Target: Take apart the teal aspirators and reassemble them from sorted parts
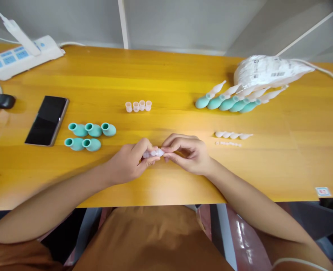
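Observation:
My left hand [131, 162] and my right hand [187, 152] meet at the middle of the wooden table [166, 75], both pinching one small translucent white nozzle piece [154, 153] between their fingertips. Several teal rubber bulbs [90, 134] lie in two rows to the left of my hands. A short row of small pale caps [138, 105] stands beyond my hands. To the right lie several white pointed tips [232, 135] with a line of tiny white bits [228, 143] just in front of them.
Several assembled teal-and-white droppers [230, 99] lean against a white plastic bag [265, 71] at the far right. A black phone [47, 119], a black mouse [3, 101] and a white power strip [21, 56] occupy the left side. A wall rises behind the table.

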Available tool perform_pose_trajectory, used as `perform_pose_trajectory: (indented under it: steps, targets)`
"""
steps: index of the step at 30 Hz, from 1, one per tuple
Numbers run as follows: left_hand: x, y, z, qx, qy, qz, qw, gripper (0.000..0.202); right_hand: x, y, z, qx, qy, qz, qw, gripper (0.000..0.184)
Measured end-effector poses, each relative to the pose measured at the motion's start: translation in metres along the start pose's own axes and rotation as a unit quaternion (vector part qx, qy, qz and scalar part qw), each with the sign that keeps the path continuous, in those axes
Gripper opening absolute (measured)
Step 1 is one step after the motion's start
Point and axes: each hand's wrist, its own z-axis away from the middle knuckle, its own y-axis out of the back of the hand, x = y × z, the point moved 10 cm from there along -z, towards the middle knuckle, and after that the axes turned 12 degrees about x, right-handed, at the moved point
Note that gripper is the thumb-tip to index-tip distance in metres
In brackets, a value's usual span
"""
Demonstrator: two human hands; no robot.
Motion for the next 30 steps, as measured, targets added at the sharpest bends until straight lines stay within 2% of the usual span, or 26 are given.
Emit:
perform_pose_trajectory:
  steps: [5, 8, 11, 17, 20, 23, 26, 30]
  targets:
    - [0.002, 0.003, -0.004, -0.001, -0.012, -0.001, 1.0, 0.014, 0.003, 0.002, -0.001, 0.009, -0.006, 0.007, 1.0, 0.011]
    - [0.004, 0.006, -0.008, 0.0, -0.025, -0.035, 0.999, 0.009, 0.016, 0.001, -0.001, 0.013, -0.073, -0.033, 0.997, 0.007]
    - [0.005, 0.009, -0.009, 0.01, -0.045, -0.068, 0.997, 0.012, 0.029, -0.005, 0.0, 0.012, -0.144, -0.087, 0.986, 0.012]
    - [0.006, 0.013, -0.009, 0.048, -0.065, -0.069, 0.994, 0.014, 0.035, -0.008, 0.0, 0.029, -0.192, -0.13, 0.972, 0.022]
    - [0.011, 0.013, -0.008, 0.049, -0.088, -0.06, 0.993, 0.015, 0.033, -0.007, 0.0, 0.029, -0.191, -0.129, 0.973, 0.022]
    - [0.011, 0.014, -0.009, 0.053, -0.075, -0.047, 0.995, 0.021, 0.032, -0.004, 0.0, 0.048, -0.174, -0.116, 0.977, 0.02]
    - [0.006, 0.017, -0.01, 0.062, -0.042, -0.04, 0.996, 0.025, 0.024, 0.004, -0.004, 0.076, -0.121, -0.089, 0.986, 0.019]
    - [0.004, 0.017, -0.011, 0.052, -0.027, -0.039, 0.998, 0.016, 0.005, 0.01, -0.009, 0.086, -0.026, -0.026, 0.996, 0.013]
